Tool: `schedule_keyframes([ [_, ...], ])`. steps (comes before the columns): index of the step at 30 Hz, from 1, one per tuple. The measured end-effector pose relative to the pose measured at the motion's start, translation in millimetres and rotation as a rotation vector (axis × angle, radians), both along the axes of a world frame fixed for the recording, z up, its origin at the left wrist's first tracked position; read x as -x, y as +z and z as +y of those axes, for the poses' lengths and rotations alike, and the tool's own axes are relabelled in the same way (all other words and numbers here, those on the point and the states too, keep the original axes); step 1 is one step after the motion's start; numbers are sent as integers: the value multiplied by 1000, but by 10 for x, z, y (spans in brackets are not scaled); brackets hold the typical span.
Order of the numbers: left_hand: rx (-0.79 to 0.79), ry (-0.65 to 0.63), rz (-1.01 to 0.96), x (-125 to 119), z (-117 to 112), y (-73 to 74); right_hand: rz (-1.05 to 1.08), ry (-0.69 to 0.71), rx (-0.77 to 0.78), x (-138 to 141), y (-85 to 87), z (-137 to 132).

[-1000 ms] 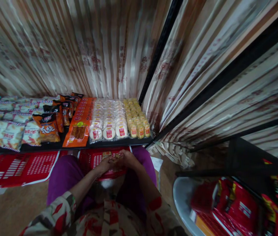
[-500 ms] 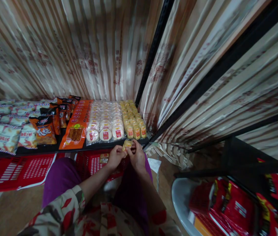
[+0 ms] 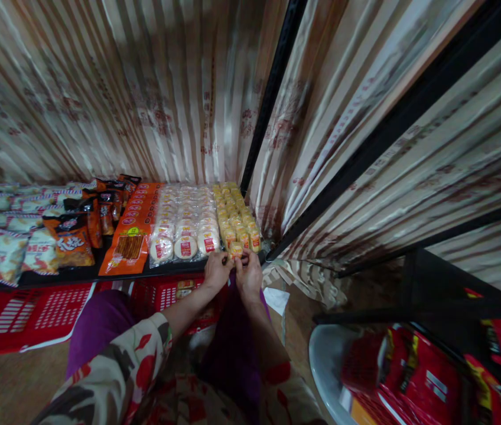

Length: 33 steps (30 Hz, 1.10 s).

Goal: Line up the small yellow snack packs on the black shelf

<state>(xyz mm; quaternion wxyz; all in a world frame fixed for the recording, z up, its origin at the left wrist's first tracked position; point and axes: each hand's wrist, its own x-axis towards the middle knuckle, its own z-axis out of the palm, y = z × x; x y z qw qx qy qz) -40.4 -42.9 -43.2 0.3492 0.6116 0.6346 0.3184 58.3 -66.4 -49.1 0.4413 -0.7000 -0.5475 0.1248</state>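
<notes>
A small yellow wrapped snack cake (image 3: 236, 249) is pinched between my two hands at the front edge of the black shelf (image 3: 122, 275). My left hand (image 3: 217, 271) closes on its left side, and my right hand (image 3: 249, 274) grips the right. Just behind it stand rows of similar yellow snack cakes (image 3: 237, 213). To their left are rows of round white wrapped crackers (image 3: 185, 247). Farther left lie a flat orange packet (image 3: 130, 233), orange and black snack bags (image 3: 72, 241) and white snack bags (image 3: 0, 254).
Red baskets sit under the shelf, one at left (image 3: 29, 319) and one between my knees (image 3: 155, 295) with a few packets inside. Black metal posts (image 3: 272, 100) and a striped curtain (image 3: 166, 106) rise behind. A pale tub (image 3: 321, 354) and red bags (image 3: 428, 378) are at right.
Both hands have moved forward with the snack cake, from in front of the shelf edge up to the front of the yellow rows. The view has shifted slightly.
</notes>
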Motion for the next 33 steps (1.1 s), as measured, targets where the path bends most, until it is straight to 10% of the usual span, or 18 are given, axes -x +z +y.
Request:
schedule_keyframes([
  [16, 22, 75, -93, -83, 168, -78, -146, -20, -204, -52, -151, 190],
  [33, -78, -1, 40, -64, 287, -148, -412, -125, 2, 8, -335, 552],
])
